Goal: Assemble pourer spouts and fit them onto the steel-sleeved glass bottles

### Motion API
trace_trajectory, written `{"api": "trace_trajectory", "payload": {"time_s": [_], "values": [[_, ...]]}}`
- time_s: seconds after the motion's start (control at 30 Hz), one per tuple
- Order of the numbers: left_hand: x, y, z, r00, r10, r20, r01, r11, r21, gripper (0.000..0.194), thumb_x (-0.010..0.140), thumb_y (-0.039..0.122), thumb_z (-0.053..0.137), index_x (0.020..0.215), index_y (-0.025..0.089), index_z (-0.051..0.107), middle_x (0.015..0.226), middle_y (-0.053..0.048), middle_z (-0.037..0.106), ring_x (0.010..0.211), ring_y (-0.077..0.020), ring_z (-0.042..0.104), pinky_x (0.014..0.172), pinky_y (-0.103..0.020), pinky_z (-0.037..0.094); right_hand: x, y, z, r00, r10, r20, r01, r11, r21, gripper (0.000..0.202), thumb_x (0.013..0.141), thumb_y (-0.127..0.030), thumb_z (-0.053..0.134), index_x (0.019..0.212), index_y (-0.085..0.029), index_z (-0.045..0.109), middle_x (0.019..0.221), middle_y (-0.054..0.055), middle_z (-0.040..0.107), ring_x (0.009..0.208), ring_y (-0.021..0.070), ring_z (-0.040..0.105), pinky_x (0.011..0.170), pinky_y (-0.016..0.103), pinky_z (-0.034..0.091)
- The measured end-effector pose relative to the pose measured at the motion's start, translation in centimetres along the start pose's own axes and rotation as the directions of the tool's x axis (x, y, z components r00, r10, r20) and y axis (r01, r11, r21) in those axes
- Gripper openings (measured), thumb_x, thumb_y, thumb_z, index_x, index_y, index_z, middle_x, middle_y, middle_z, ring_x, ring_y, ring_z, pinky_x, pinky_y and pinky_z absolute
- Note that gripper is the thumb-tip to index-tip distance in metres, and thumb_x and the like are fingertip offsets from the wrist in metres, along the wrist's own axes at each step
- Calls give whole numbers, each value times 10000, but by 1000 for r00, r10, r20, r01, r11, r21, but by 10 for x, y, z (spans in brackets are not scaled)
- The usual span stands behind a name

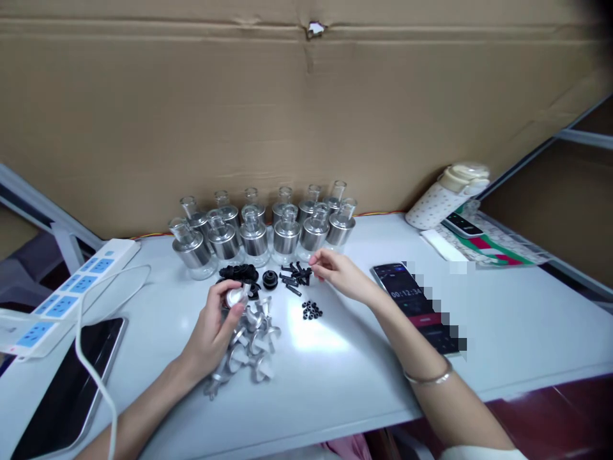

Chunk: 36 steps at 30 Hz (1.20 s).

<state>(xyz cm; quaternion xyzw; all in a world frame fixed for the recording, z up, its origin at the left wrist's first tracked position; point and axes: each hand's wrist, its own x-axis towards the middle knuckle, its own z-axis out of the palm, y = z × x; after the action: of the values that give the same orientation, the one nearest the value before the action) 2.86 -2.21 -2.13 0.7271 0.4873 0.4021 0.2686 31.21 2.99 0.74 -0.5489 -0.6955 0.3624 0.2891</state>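
My left hand (211, 326) is closed around a silver metal stopper-like piece (235, 296), its round end and a narrow tip showing between thumb and fingers. Below it lies a pile of similar silver pieces (258, 344). My right hand (338, 273) has its thumb and fingertips pinched together at the edge of a heap of small black stem-like parts (297, 275); anything between those fingertips is too small to make out. Several tiny black rings (312, 310) sit nearer to me. A round black ribbed stopper (270, 280) stands beside a cluster of black rubber parts (238, 273).
Two rows of glass bottles with metal bands (255, 239) line the cardboard wall (268, 115). At right are a phone (407, 294) running a timer and a dotted flask (438, 198). A power strip (76, 287), white cable (89, 364) and tablet (71, 383) occupy the left.
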Motion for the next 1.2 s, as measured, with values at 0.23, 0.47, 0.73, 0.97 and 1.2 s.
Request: {"api": "trace_trajectory", "payload": {"time_s": [0.23,0.47,0.73,0.97,1.2], "values": [[1,3,2,988,157,9,-157,975,155,228,934,245,456,1160,216,459,1006,-47,621,840,-166,637,742,-269,496,-6,12,19,989,-39,140,40,999,-5,127,816,-79,448,797,-185,516,679,8,640,619,140,594,621,277,457],[2,7,-1,963,268,5,-260,932,251,208,938,223,443,1146,216,461,1016,-57,626,903,-178,639,764,-272,501,-7,17,24,995,-95,-23,82,940,-332,84,795,-109,589,777,-188,609,635,15,614,577,165,563,557,275,382],[4,8,-1,913,386,129,-407,857,317,206,920,213,468,1125,230,488,975,-49,665,885,-207,617,815,-345,458,-10,3,35,969,-237,75,247,890,-383,63,784,-155,701,811,-159,644,717,18,602,646,145,548,606,256,368],[4,7,0,902,407,146,-432,835,340,247,942,192,448,1183,236,480,1044,-54,676,950,-205,609,890,-369,364,-8,12,36,973,-211,90,230,883,-410,157,798,-11,591,809,-147,669,787,48,640,694,155,580,651,263,415],[0,3,1,911,332,243,-403,840,363,279,998,280,344,1216,199,500,929,-63,673,810,-198,580,842,-364,298,-18,-12,31,894,-446,47,432,828,-357,170,935,-266,537,896,-138,641,811,79,663,742,183,605,693,310,464]]}}
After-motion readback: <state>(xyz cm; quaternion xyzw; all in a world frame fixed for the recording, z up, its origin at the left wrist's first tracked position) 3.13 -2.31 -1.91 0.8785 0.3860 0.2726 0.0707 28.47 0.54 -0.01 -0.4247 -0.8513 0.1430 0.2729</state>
